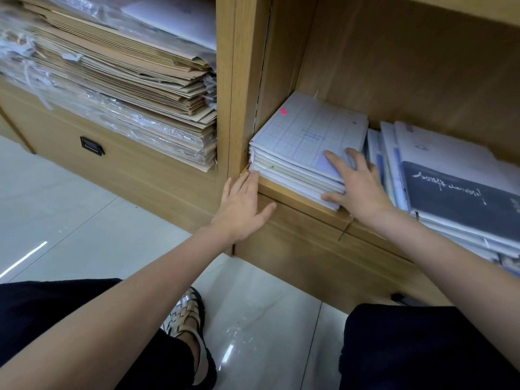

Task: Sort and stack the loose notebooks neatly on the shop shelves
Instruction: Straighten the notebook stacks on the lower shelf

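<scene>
Pale grid-covered notebooks (pixel 304 147) are lying in a flat stack in the left corner of the wooden shelf (pixel 298 197), tight against its side panel (pixel 247 88). The right hand (pixel 357 184) is lying on the stack's near right corner, fingers spread on the top cover and thumb pressing its front edge, gripping nothing. The left hand (pixel 242 205) is resting flat and loose against the shelf's front edge, fingertips touching the stack's lower left corner. Right of the stack, a second pile (pixel 439 175) is leaning, a dark book (pixel 461 192) lying on it. Left of the panel, brown envelopes (pixel 126 77) are lying piled.
</scene>
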`<state>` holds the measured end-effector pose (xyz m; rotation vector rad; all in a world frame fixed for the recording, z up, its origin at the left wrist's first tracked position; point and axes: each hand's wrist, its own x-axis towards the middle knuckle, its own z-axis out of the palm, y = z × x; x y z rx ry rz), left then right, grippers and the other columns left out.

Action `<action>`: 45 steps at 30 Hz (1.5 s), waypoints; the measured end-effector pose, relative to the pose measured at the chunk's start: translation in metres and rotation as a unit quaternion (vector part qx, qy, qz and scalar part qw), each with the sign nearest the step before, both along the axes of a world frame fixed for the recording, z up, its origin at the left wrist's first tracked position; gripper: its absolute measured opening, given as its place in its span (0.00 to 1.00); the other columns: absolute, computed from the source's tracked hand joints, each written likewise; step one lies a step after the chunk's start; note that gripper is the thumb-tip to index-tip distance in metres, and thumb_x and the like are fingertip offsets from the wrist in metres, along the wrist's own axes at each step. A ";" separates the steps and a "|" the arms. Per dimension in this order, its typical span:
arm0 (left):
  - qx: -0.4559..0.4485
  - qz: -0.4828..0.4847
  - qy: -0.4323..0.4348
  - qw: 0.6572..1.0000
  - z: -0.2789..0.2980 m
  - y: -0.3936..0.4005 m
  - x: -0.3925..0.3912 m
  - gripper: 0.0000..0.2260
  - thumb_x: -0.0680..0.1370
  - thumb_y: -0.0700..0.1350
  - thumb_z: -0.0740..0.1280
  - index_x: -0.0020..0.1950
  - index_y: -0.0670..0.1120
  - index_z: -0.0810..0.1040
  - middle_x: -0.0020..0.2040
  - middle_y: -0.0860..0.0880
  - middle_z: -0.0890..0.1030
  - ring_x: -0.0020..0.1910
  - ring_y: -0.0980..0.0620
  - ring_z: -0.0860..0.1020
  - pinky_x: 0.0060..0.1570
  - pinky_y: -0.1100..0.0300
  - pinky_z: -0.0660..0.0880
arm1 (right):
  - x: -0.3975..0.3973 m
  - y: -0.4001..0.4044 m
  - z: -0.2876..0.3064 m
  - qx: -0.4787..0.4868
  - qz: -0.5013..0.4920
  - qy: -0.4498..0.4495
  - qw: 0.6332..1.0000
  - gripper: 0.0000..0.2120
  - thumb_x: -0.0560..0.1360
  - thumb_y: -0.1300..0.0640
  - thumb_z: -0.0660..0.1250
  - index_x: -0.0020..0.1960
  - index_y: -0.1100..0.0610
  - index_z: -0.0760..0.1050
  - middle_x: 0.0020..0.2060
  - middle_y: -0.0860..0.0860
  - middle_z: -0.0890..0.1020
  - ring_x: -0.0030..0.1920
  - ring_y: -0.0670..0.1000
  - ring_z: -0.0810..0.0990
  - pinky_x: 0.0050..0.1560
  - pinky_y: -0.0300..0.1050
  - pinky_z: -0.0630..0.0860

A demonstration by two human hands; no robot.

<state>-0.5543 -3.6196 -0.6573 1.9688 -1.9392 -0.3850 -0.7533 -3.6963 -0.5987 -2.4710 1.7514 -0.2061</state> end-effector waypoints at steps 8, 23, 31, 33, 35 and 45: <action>-0.026 0.063 0.240 0.968 0.011 0.002 -0.020 0.33 0.77 0.44 0.64 0.76 0.43 0.50 0.77 0.47 0.52 0.76 0.51 0.50 0.70 0.62 0.48 | 0.006 0.011 0.006 0.102 -0.049 -0.147 0.983 0.42 0.70 0.56 0.73 0.76 0.45 0.52 0.76 0.55 0.42 0.75 0.58 0.54 0.70 0.47 0.57; 0.052 0.090 0.019 0.994 0.003 -0.008 -0.014 0.36 0.76 0.55 0.62 0.77 0.51 0.43 0.77 0.56 0.46 0.73 0.48 0.51 0.68 0.51 0.53 | 0.008 0.012 -0.002 0.093 -0.091 -0.199 0.971 0.45 0.70 0.64 0.73 0.75 0.42 0.51 0.64 0.60 0.70 0.51 0.57 0.77 0.47 0.43 0.71; 0.066 0.084 0.049 0.993 0.001 -0.015 -0.009 0.38 0.76 0.53 0.63 0.77 0.53 0.41 0.77 0.57 0.45 0.69 0.48 0.56 0.62 0.54 0.57 | 0.007 0.017 -0.007 0.064 -0.083 -0.231 0.967 0.43 0.69 0.63 0.74 0.74 0.45 0.54 0.62 0.59 0.73 0.55 0.58 0.76 0.56 0.48 0.72; 0.064 0.082 0.044 0.994 0.002 -0.015 -0.008 0.38 0.76 0.53 0.63 0.77 0.53 0.41 0.77 0.57 0.45 0.69 0.48 0.56 0.61 0.55 0.57 | 0.008 0.017 -0.006 0.065 -0.084 -0.236 0.966 0.42 0.69 0.63 0.74 0.74 0.45 0.53 0.61 0.59 0.73 0.57 0.58 0.75 0.57 0.47 0.72; 0.060 0.079 0.046 0.994 0.003 -0.015 -0.009 0.38 0.76 0.52 0.63 0.77 0.52 0.41 0.77 0.57 0.46 0.69 0.48 0.57 0.61 0.55 0.57 | 0.010 0.016 -0.006 0.070 -0.088 -0.240 0.964 0.43 0.69 0.63 0.74 0.74 0.46 0.53 0.61 0.59 0.73 0.59 0.58 0.74 0.58 0.48 0.71; -0.011 0.058 0.037 0.998 0.007 -0.007 -0.014 0.37 0.75 0.49 0.64 0.77 0.50 0.45 0.77 0.55 0.42 0.71 0.50 0.51 0.66 0.54 0.56 | 0.002 0.007 0.002 0.079 -0.065 -0.216 0.971 0.40 0.70 0.58 0.73 0.75 0.47 0.54 0.68 0.57 0.69 0.66 0.57 0.69 0.62 0.45 0.67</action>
